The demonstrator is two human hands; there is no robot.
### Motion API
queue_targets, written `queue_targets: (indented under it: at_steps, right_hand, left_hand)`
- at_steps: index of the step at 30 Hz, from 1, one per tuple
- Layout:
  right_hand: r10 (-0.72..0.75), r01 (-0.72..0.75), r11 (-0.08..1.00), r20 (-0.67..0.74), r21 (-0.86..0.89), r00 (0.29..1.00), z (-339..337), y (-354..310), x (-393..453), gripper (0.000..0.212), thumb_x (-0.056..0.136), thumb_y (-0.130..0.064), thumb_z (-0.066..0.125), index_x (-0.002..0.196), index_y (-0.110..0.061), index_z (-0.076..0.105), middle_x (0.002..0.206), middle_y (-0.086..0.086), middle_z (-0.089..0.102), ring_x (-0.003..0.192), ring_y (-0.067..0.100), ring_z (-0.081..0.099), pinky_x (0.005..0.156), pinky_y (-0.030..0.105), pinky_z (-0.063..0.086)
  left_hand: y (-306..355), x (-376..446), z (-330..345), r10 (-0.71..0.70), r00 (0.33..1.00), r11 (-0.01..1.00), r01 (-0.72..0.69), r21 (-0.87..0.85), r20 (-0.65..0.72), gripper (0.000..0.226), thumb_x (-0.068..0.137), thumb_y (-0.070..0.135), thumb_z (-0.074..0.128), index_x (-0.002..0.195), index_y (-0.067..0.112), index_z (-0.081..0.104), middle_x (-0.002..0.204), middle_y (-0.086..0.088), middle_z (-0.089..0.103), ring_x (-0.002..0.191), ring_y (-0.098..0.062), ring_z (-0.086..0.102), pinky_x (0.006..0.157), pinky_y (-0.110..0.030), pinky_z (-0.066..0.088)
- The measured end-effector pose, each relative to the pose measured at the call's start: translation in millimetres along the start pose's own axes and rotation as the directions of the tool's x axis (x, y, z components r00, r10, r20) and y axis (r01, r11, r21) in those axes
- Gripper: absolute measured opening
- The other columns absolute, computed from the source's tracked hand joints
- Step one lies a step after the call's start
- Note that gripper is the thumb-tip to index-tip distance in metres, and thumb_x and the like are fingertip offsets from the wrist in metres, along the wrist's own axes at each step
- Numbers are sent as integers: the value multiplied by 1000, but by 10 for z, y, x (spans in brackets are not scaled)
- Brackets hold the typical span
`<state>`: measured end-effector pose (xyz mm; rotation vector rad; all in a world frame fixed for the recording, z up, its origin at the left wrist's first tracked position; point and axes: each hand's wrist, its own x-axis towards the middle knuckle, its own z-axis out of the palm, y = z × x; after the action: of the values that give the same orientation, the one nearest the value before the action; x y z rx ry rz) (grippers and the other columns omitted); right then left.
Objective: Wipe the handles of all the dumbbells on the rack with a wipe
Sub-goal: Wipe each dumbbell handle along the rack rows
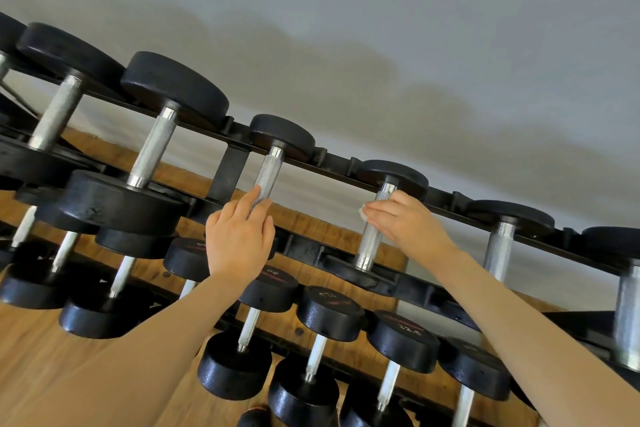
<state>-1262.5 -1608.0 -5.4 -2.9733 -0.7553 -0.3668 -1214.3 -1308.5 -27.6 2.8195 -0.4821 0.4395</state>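
Observation:
Black dumbbells with knurled steel handles lie in rows on a black rack (332, 168). My left hand (239, 239) grips the lower part of one top-row handle (268, 168). My right hand (403, 222) is wrapped over the neighbouring handle (369, 246) to the right, pressing a white wipe (363, 212) against it; only a small corner of the wipe shows past my fingers. More top-row handles stand to the left (152, 149) and right (498, 246). Lower rows hold smaller dumbbells (332, 312) with white-looking handles.
A grey wall (381, 28) rises behind the rack. Wooden flooring (52, 374) shows under and between the rack's tiers. A large steel handle (628, 319) sits at the far right edge, close to my right forearm.

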Motion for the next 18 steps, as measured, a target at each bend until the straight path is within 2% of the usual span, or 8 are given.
queue_targets:
  at_steps: [4,9,14,16,18]
  right_hand:
    - [-33,32,998,17,49,999,-6,-97,-63,45,61,-9,87,104,-9,72,106,3,71,84,21,63,73,29,54]
    - [66,-62,995,-53,79,996,21,-36,40,38,63,-2,86,98,-5,73,102,9,72,83,28,64,72,37,57]
    - [-24,24,991,-3,130,1000,99,-210,-92,37,66,-8,85,101,-8,73,102,4,71,81,21,62,73,28,54]
    - [15,-6,987,-54,163,998,83,-228,-108,37,66,-4,84,102,-6,72,102,7,72,81,24,64,72,31,57]
    - [110,-95,986,-104,140,989,30,-235,-94,43,63,-4,85,103,-6,72,103,8,72,84,27,66,74,33,57]
  left_hand:
    - [7,0,-14,-3,1000,1000,3,-9,4,34,95,29,48,117,16,70,132,-8,62,105,-29,64,85,-45,49]
    - [9,5,-24,-11,1000,1000,12,-18,28,38,95,33,43,117,16,70,134,-6,61,107,-28,63,86,-45,49]
    - [10,11,-23,-18,999,1000,19,-20,40,38,95,33,43,116,17,69,135,-6,60,107,-29,63,86,-46,48]
    - [8,11,-20,-18,999,1000,19,-22,43,38,95,32,43,116,16,69,135,-7,60,107,-30,63,87,-47,48]
    - [9,14,-19,-14,999,1000,15,-19,48,38,95,32,43,117,16,69,135,-7,60,108,-30,63,87,-48,48]
